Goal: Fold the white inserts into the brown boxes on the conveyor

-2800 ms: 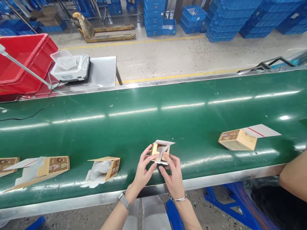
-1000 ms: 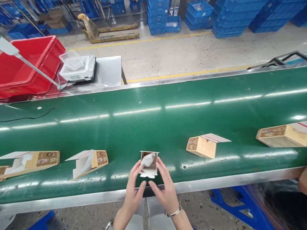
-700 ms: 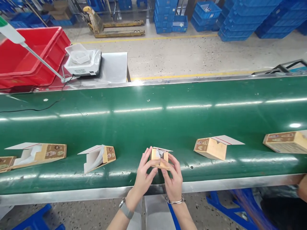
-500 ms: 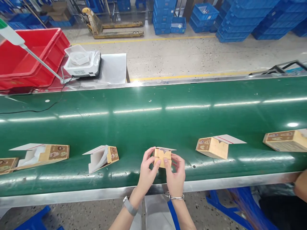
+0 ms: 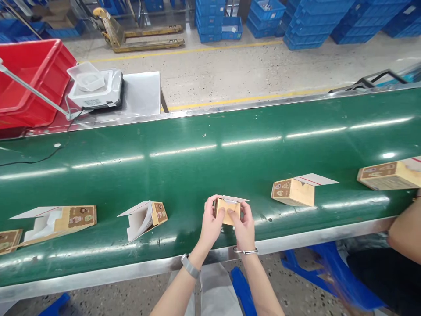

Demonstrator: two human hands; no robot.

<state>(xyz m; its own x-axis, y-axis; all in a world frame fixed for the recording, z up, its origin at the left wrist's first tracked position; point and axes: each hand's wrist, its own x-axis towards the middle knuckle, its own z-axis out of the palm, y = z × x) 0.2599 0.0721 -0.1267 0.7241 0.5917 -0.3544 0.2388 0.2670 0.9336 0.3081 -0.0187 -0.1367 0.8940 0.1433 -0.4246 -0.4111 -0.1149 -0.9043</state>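
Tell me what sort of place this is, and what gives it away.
Probably a factory or warehouse: small cardboard boxes lie spaced along a long green belt, with stacked blue crates and a yellow pallet jack beyond it.

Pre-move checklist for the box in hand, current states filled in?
1. Left hand gripping the held box: ok.
2. Right hand gripping it from the other side: ok.
3. White-edged flap at the top tucked in: not ok, it juts out past the box.
4. Contents seated inside: cannot tell, the interior is hidden.
5. Neighbours clear of the held box: ok, the nearest left box and nearest right box both sit apart from it.
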